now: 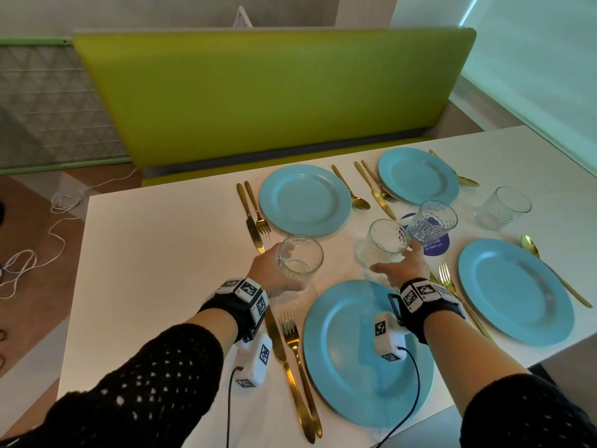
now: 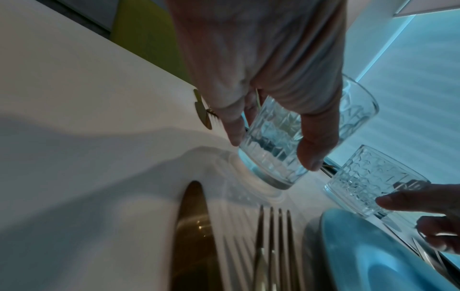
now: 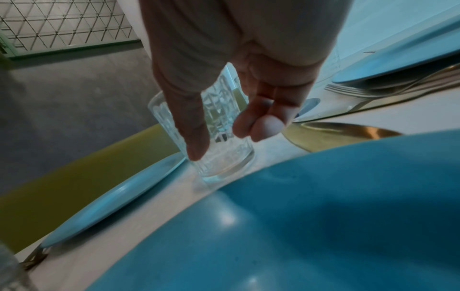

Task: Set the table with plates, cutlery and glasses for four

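Observation:
Four blue plates lie on the white table [image 1: 155, 240], each with gold cutlery beside it; the nearest plate [image 1: 349, 399] is under my right wrist. My left hand [image 1: 284, 273] grips a clear patterned glass [image 1: 300, 260] just beyond the near knife and fork [image 1: 292, 357]. In the left wrist view that glass [image 2: 271, 149] sits tilted, low over the tabletop, between thumb and fingers. My right hand [image 1: 397, 263] holds a second glass [image 1: 384, 244] beyond the near plate's rim. In the right wrist view the thumb and curled fingers flank this glass [image 3: 219, 149].
A third glass [image 1: 433, 221] stands on a purple round sticker [image 1: 436, 248] right behind my right hand. A fourth glass [image 1: 502, 208] stands at the far right. A green bench back [image 1: 265, 92] runs along the far side. White cables [image 1: 38, 240] lie on the floor at left.

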Demonstrator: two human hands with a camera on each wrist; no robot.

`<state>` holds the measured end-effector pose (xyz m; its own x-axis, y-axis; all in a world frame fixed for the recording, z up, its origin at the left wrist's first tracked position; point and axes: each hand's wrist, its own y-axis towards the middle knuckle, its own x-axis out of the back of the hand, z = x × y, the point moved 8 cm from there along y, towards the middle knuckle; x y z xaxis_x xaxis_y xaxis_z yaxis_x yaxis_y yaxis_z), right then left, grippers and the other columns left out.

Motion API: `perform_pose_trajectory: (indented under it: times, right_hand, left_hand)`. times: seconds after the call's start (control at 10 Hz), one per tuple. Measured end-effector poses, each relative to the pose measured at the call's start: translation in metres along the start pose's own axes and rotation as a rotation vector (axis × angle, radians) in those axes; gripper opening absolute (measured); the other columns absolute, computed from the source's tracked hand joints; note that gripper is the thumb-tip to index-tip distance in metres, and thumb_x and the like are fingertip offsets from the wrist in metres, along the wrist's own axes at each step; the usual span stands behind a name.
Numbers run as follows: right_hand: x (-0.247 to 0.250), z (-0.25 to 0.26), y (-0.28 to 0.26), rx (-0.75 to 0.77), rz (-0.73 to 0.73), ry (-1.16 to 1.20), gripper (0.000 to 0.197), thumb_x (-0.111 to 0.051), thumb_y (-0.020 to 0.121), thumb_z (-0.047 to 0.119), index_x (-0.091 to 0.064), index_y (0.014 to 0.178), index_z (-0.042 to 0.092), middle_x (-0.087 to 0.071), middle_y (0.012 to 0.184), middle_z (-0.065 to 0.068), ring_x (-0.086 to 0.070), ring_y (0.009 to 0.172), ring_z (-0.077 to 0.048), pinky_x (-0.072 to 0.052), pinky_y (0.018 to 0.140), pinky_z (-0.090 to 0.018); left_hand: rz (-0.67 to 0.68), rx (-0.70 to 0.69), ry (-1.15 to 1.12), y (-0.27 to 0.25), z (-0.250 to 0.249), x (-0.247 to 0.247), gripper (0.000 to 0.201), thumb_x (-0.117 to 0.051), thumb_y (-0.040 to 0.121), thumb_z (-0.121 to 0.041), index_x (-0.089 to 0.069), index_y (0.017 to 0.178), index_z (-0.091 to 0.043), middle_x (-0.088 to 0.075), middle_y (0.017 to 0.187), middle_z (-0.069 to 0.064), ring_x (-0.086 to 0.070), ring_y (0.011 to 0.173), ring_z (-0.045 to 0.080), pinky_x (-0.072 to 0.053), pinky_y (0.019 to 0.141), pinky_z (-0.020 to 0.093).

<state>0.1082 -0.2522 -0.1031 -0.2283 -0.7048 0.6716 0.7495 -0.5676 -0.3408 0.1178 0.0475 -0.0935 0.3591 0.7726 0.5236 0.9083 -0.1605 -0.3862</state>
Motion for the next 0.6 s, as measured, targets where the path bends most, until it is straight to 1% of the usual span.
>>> perform_pose_trajectory:
  times: [0.1,0.2,0.3,0.4,0.5,0.6]
  right_hand:
    - [0.005,-0.003,-0.003,-0.019,0.009,0.025,0.107,-0.087,0.059,0.014,-0.024,0.144,0.022,-0.047,0.142,-0.009,-0.058,0.116,-0.036,-0.047,0.099,-0.050]
    - [0.010,-0.008,-0.005,-0.021,0.011,0.036,0.108,-0.087,0.060,0.012,-0.021,0.146,0.022,-0.045,0.143,-0.008,-0.057,0.117,-0.035,-0.047,0.099,-0.050]
    - [0.011,-0.014,-0.011,-0.031,0.009,0.032,0.110,-0.087,0.061,0.013,-0.019,0.147,0.021,-0.044,0.144,-0.008,-0.057,0.116,-0.035,-0.051,0.094,-0.048]
    - [0.014,-0.017,-0.015,-0.024,-0.006,0.047,0.107,-0.086,0.062,0.013,-0.021,0.147,0.019,-0.043,0.144,-0.007,-0.058,0.114,-0.036,-0.053,0.091,-0.045]
    - [0.021,-0.014,-0.025,-0.028,-0.027,0.077,0.107,-0.087,0.060,0.012,-0.024,0.145,0.018,-0.044,0.143,-0.007,-0.058,0.114,-0.034,-0.054,0.090,-0.045]
    - [0.034,-0.008,-0.032,-0.019,-0.076,0.108,0.106,-0.087,0.059,0.011,-0.024,0.145,0.019,-0.045,0.143,-0.008,-0.055,0.120,-0.030,-0.052,0.093,-0.047]
  left_hand:
    - [0.021,-0.005,0.003,0.001,0.002,-0.004,0.085,-0.086,0.063,-0.020,-0.043,0.137,-0.016,-0.053,0.137,0.002,-0.050,0.126,0.018,-0.034,0.093,0.017]
    - [0.034,-0.012,0.018,0.001,0.004,-0.007,0.084,-0.086,0.064,-0.018,-0.043,0.136,-0.016,-0.053,0.137,0.001,-0.050,0.126,0.018,-0.033,0.093,0.016]
    - [0.043,-0.023,0.011,0.001,0.007,-0.009,0.085,-0.086,0.064,-0.016,-0.042,0.137,-0.016,-0.052,0.139,0.000,-0.049,0.128,0.018,-0.032,0.094,0.017]
    - [0.057,-0.023,-0.015,0.003,0.008,-0.009,0.088,-0.085,0.064,-0.014,-0.039,0.139,-0.016,-0.050,0.140,0.002,-0.048,0.128,0.019,-0.033,0.096,0.019]
    - [0.097,0.024,0.015,0.007,0.012,-0.011,0.101,-0.088,0.060,-0.019,-0.031,0.144,-0.017,-0.045,0.143,0.003,-0.043,0.133,0.021,-0.034,0.105,0.028]
    - [0.149,0.040,0.108,0.019,0.018,-0.017,0.121,-0.089,0.031,-0.043,-0.038,0.137,-0.016,-0.053,0.133,0.002,-0.050,0.125,0.023,-0.043,0.105,0.039]
